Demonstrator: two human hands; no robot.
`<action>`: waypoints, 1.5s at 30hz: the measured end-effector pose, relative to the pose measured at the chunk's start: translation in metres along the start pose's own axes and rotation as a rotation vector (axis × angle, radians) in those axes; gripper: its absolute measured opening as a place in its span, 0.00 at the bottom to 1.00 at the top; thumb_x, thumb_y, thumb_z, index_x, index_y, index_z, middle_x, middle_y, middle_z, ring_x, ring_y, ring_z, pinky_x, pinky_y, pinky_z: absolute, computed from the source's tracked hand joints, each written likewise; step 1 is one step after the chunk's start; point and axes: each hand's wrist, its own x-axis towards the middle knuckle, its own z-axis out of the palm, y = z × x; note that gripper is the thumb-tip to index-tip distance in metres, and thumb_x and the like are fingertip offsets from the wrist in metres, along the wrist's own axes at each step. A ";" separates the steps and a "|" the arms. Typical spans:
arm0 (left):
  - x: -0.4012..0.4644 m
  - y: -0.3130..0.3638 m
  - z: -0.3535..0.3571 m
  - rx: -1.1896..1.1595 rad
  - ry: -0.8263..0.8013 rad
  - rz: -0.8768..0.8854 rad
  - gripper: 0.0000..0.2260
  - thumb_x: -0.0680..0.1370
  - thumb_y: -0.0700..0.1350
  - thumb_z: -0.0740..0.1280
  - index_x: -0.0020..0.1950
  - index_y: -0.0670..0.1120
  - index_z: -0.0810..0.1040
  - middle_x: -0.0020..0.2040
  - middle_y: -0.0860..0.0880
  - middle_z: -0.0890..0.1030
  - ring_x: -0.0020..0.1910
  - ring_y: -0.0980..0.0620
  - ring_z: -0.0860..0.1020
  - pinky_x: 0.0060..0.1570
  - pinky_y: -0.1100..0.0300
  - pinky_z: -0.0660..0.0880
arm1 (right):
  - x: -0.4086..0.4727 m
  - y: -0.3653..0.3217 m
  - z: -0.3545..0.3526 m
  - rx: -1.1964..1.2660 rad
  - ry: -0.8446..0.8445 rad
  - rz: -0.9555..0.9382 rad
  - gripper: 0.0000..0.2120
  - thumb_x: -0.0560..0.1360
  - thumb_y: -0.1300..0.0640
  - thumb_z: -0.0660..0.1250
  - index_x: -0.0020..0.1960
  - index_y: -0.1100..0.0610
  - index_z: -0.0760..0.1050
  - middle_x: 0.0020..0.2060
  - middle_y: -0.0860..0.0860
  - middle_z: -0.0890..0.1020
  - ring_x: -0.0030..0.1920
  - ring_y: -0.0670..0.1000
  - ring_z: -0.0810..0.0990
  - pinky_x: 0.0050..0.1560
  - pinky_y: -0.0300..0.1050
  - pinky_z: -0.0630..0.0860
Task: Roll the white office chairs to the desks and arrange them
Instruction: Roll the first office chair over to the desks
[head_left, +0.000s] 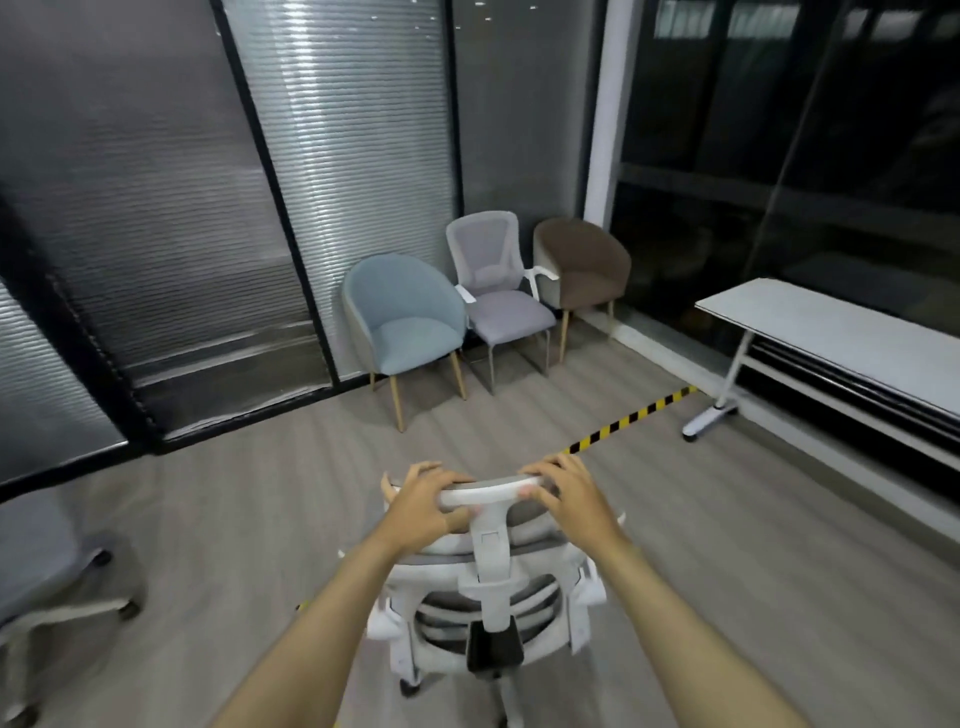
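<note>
Forearms: both bare, reaching in from 6 o'clock toward the middle of the view.
White office chair: dead ahead at 6 o'clock, seen from behind; white plastic frame, grey mesh back, black block low on the spine, casters partly hidden under it.
Headrest: curved white bar with a grey pad on top, at the chair's top.
Left hand: fingers curled over the headrest's left end, thumb underneath, holding it.
Right hand: fingers wrapped over the right end, thumb on the near face, holding it.
Floor: grey wood-grain planks, blurred.
Second office chair: at 9 o'clock, cut by the edge; grey seat, white legs, dark casters.
Hazard tape: yellow-black stripe on the floor at 1 o'clock, running toward the desk.
Desk: at 2 o'clock; flat white top, white leg on a caster.
Far corner, 12 o'clock: blue tub chair on wooden legs, grey mesh armchair, brown tub chair, side by side.
Walls: glass panels with slatted blinds, black frames.
</note>
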 end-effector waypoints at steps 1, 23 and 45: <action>0.011 0.012 0.008 0.006 -0.008 0.012 0.21 0.73 0.68 0.69 0.61 0.62 0.79 0.59 0.68 0.76 0.71 0.64 0.59 0.71 0.43 0.39 | -0.002 0.011 -0.011 -0.009 0.012 0.016 0.16 0.78 0.39 0.67 0.62 0.46 0.80 0.52 0.42 0.73 0.58 0.44 0.71 0.59 0.49 0.75; 0.365 0.183 0.166 0.035 -0.088 0.489 0.32 0.70 0.79 0.55 0.64 0.63 0.80 0.58 0.62 0.80 0.63 0.56 0.71 0.73 0.43 0.54 | 0.091 0.234 -0.192 -0.389 0.342 0.442 0.29 0.74 0.23 0.56 0.63 0.40 0.78 0.64 0.42 0.71 0.69 0.49 0.61 0.71 0.57 0.64; 0.707 0.341 0.307 0.096 -0.200 0.469 0.29 0.78 0.47 0.69 0.77 0.62 0.64 0.82 0.52 0.57 0.81 0.47 0.55 0.73 0.38 0.63 | 0.280 0.489 -0.348 -0.699 0.448 0.677 0.24 0.79 0.35 0.60 0.73 0.41 0.70 0.64 0.46 0.76 0.66 0.54 0.71 0.75 0.75 0.50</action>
